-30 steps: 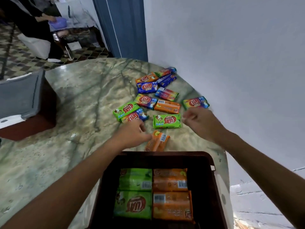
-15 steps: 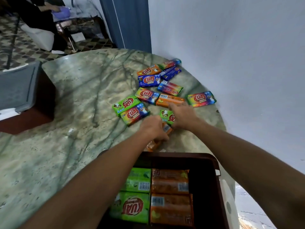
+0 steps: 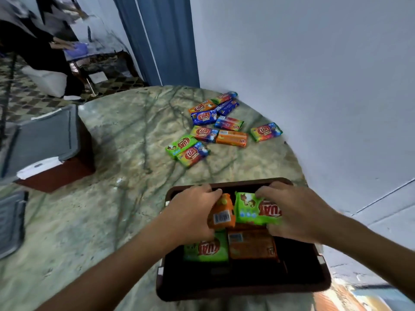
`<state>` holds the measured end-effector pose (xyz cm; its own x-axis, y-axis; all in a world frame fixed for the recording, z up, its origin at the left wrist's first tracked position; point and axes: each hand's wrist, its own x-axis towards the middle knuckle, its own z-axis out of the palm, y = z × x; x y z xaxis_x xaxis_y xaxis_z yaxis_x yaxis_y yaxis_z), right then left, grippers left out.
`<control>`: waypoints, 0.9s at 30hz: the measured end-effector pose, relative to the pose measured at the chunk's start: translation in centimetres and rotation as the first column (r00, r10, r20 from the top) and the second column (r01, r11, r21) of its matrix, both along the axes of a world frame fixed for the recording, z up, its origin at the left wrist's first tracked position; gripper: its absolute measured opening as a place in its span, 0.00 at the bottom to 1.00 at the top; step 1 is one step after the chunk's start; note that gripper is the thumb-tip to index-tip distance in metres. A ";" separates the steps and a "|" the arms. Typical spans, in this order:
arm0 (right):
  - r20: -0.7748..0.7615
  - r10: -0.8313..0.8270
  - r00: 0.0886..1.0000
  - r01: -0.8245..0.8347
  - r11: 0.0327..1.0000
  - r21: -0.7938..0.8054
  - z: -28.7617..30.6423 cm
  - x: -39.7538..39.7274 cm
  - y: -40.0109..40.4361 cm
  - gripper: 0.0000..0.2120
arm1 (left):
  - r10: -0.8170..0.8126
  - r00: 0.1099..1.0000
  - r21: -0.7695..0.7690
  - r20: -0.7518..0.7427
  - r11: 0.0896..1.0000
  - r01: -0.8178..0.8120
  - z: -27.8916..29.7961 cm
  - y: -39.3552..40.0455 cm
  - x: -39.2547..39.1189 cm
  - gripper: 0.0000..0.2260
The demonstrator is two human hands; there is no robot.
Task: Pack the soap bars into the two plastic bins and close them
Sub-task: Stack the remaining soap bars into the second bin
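A dark brown plastic bin [image 3: 247, 286] stands open at the near edge of the marble table [image 3: 112, 209]. My left hand [image 3: 190, 212] grips an orange soap bar [image 3: 221, 215] over the bin's far end. My right hand [image 3: 298, 214] grips a green soap bar [image 3: 251, 208] beside it. Inside the bin lie a green bar [image 3: 207, 249] and an orange bar [image 3: 251, 244], partly hidden by my hands. Several more wrapped soap bars [image 3: 215, 129] lie scattered on the table near the wall. A second brown bin [image 3: 56, 173] stands at the left with a grey lid [image 3: 42, 140] resting on it.
Another grey lid [image 3: 10, 223] lies at the far left edge of the table. A white wall [image 3: 314, 86] runs close along the right side. A person sits in the far left background, beyond a blue door frame [image 3: 161, 41].
Both hands picked up a bar from the table, the left an orange one and the right a green one, and drew them back over the open bin.
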<state>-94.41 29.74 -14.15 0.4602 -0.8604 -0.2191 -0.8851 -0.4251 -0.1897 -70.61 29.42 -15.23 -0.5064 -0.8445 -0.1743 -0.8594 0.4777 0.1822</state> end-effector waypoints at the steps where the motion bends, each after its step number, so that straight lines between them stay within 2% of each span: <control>1: -0.050 0.022 0.998 -0.022 1.000 0.006 -1.2 0.6 0.7 0.32 | -0.002 0.997 0.018 0.071 1.000 0.000 -1.4 0.5 -0.1 0.36; 3: -0.125 0.057 0.990 -0.056 0.998 0.007 -3.6 1.7 1.2 0.31 | 0.018 0.986 0.023 0.166 1.000 -0.022 -3.7 0.8 -0.2 0.34; 6: -0.179 0.033 0.983 -0.040 0.999 -0.037 -6.0 3.1 0.7 0.25 | 0.088 0.969 -0.010 0.230 0.996 -0.088 -5.5 0.5 -0.4 0.27; 10: -0.278 0.011 0.960 -0.031 0.997 -0.068 -7.1 5.0 1.0 0.20 | 0.152 0.945 -0.083 0.288 0.988 -0.134 -7.1 0.8 -0.9 0.14; 12: -0.285 0.011 0.958 -0.032 0.997 -0.070 -7.4 5.3 1.3 0.20 | 0.166 0.946 -0.074 0.277 0.986 -0.151 -7.4 0.8 -0.9 0.12; 14: -0.190 0.009 0.982 -0.023 0.997 -0.069 -7.3 4.9 1.2 0.20 | 0.145 0.960 -0.050 0.238 0.989 -0.137 -7.3 0.6 -0.6 0.12; 15: -0.075 -0.006 0.997 0.000 0.997 -0.075 -7.1 4.4 1.1 0.19 | 0.129 0.977 -0.041 0.173 0.991 -0.124 -6.9 0.6 -0.3 0.13; 16: 0.085 -0.040 0.996 0.048 0.995 -0.089 -6.6 3.7 0.8 0.18 | 0.126 0.990 -0.053 0.058 0.991 -0.123 -6.5 0.7 0.2 0.13; 18: 0.373 -0.144 0.917 0.216 0.964 -0.157 -5.2 2.0 0.3 0.14 | 0.154 0.955 -0.162 -0.252 0.966 -0.199 -5.5 1.2 1.6 0.13; 20: 0.536 -0.271 0.799 0.433 0.878 -0.202 -4.0 -0.1 -0.4 0.11 | 0.235 0.854 -0.257 -0.465 0.887 -0.384 -5.4 1.1 4.1 0.10; 21: 0.590 -0.364 0.721 0.542 0.827 -0.153 -3.9 -1.4 -0.8 0.11 | 0.316 0.769 -0.220 -0.555 0.836 -0.502 -5.7 0.9 5.6 0.07; 22: 0.606 -0.480 0.634 0.630 0.775 -0.045 -4.0 -2.6 -1.0 0.11 | 0.434 0.639 -0.085 -0.635 0.783 -0.617 -6.1 0.7 7.0 0.06; 23: 0.585 -0.598 0.548 0.688 0.720 0.091 -4.2 -3.6 -1.1 0.11 | 0.563 0.463 0.121 -0.684 0.714 -0.690 -6.3 0.5 7.9 0.06; 24: 0.538 -0.701 0.469 0.711 0.661 0.241 -4.7 -4.4 -1.0 0.10 | 0.700 0.295 0.350 -0.650 0.620 -0.702 -6.7 0.6 8.6 0.07; 25: 0.490 -0.777 0.394 0.694 0.601 0.395 -5.2 -4.9 -0.9 0.11 | 0.814 0.177 0.556 -0.553 0.519 -0.649 -6.9 0.7 8.9 0.08; 27: 0.391 -0.887 0.246 0.569 0.459 0.682 -5.9 -5.1 -0.4 0.17 | 0.940 0.058 0.864 -0.337 0.333 -0.378 -7.3 1.3 8.8 0.17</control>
<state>-99.53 29.34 -20.00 -0.2049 -0.8149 -0.5422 -0.3109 0.5795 -0.7534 -61.78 30.73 -22.51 0.1288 -0.7707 -0.6241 -0.0624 -0.6344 0.7705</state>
